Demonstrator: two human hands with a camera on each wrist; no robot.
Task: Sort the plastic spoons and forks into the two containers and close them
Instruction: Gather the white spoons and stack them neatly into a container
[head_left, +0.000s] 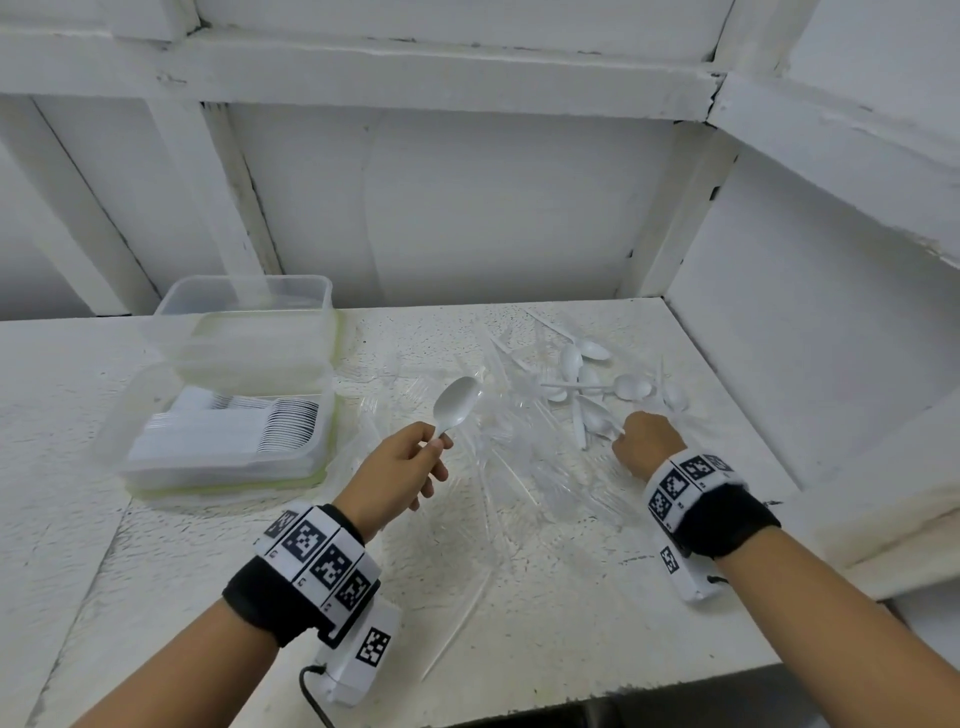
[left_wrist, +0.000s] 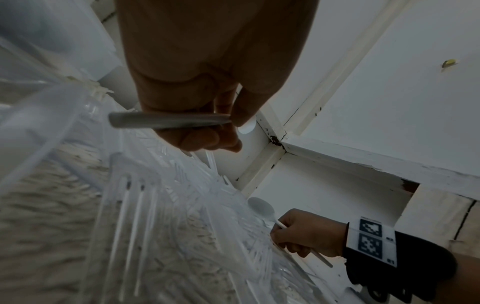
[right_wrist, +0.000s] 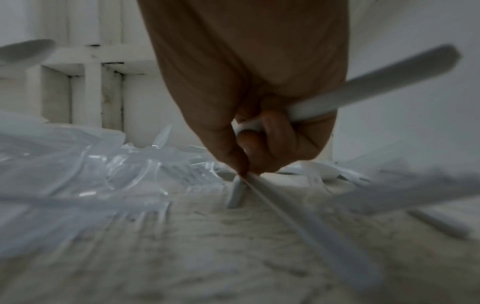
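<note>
A person's left hand (head_left: 400, 470) holds a white plastic spoon (head_left: 454, 404) by its handle, fingers (left_wrist: 200, 139) curled round it, bowl raised above the white bench (head_left: 519, 571). The right hand (head_left: 647, 441) is down among a scatter of white spoons (head_left: 597, 384), its fingers (right_wrist: 270, 144) closed on a second spoon (left_wrist: 262, 207) whose handle juts from the back of the fist. Clear plastic forks (head_left: 519, 467) lie strewn on the bench between and below both hands. To the left of the left hand's fingers sits an open container (head_left: 223, 441) with spoons stacked inside; a second clear container (head_left: 249, 322) stands just behind it.
</note>
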